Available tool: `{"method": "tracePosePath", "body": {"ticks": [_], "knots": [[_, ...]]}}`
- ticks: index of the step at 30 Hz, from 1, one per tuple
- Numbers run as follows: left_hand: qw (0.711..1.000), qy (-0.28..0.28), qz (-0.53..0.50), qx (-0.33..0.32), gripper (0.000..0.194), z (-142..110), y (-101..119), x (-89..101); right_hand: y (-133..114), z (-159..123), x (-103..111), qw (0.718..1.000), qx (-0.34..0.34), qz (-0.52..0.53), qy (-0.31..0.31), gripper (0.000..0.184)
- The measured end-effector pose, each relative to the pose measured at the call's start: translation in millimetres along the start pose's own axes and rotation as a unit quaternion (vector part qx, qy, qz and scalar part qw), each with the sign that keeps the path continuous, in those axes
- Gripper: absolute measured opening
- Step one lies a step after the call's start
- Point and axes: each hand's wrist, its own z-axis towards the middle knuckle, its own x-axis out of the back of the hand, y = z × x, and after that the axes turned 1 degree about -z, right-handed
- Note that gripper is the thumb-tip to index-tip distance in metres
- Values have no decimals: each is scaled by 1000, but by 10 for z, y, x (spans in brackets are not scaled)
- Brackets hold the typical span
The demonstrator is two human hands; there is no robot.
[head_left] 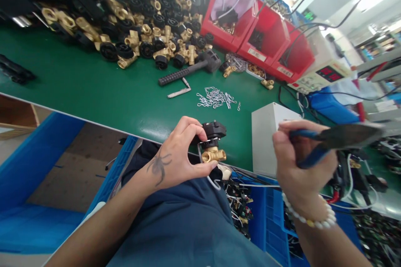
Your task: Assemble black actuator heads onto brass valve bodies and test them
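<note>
My left hand (184, 150) grips a brass valve (214, 155) with a black plastic head, thumb under the brass and fingers on the black part. A white cable hangs from it. The piece is at the front edge of the green table (138, 108). In my right hand (305, 162) is a pair of blue-handled pliers (341, 137), raised over the grey box and blurred, its jaws pointing right. Beyond my left hand lies a loose pile of small wire clips (216, 98). Behind the clips are a black rubber mallet (200, 66) and a small bent metal tool (180, 91).
Several brass valves with black caps (163, 46) are heaped at the back left. Red parts bins (260, 46) stand behind the clips. A grey box (266, 137) sits beside my right hand, near a device with a red display (328, 74). Blue crates (260, 204) are below the table edge.
</note>
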Motion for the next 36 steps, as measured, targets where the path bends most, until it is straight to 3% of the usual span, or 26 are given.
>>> {"method": "tracePosePath", "body": {"ticks": [3,4,5,6,8,9,10,13,14,15,16,19,20,21,22,24,25,26,29,30,31,34,35,36], "knots": [[1000,-4,0,7,35,-5,-4,5,34,-4,25,977,85,-85,-178,14],[1000,1,-2,4,35,-6,-8,4,31,2,45,968,90,-98,-211,15],[1000,7,-4,-1,35,-8,-11,3,23,8,66,972,80,-101,-196,14],[1000,11,-6,-4,35,-8,-13,2,13,12,83,984,59,-92,-143,13],[1000,11,-9,-6,36,-4,-11,4,-2,10,96,998,17,-62,5,10],[1000,7,-9,-4,35,0,-7,7,-5,7,89,998,14,-55,41,9],[1000,1,-8,1,35,3,-1,11,-4,5,77,997,27,-61,29,9],[1000,-8,-2,10,35,9,6,16,5,22,60,966,109,-132,-196,17],[1000,-7,-1,9,35,8,4,15,4,32,69,950,120,-152,-245,19],[1000,-4,-1,7,35,5,1,12,0,40,84,949,117,-157,-247,18],[1000,0,-1,3,35,3,-2,9,-6,44,100,963,98,-148,-200,15],[1000,0,-3,2,34,3,7,11,-27,20,111,996,20,-80,27,10],[1000,-4,-2,5,34,7,17,17,-30,6,100,997,17,-72,37,10],[1000,-9,0,9,34,13,27,25,-31,-6,84,996,26,-79,-5,11],[1000,-15,2,14,33,19,38,33,-31,-13,70,990,45,-97,-88,14],[1000,-20,5,20,34,28,50,44,-32,-9,64,956,80,-133,-248,18],[1000,-20,5,22,34,31,50,45,-35,-1,73,950,84,-137,-268,18],[1000,-18,5,21,34,33,47,44,-41,7,87,960,76,-131,-236,17],[1000,-11,4,6,34,31,29,31,-56,13,114,996,18,-92,-11,12],[1000,-11,6,3,34,29,24,28,-56,10,107,996,18,-90,9,11],[1000,-11,7,2,35,28,20,27,-53,7,94,994,28,-99,-25,12],[1000,-13,11,14,34,25,13,28,-32,14,60,949,85,-147,-264,17],[1000,-11,11,15,34,24,11,27,-28,20,61,941,86,-154,-288,18],[1000,-6,10,11,34,24,9,24,-28,26,69,952,82,-151,-253,18]]}}
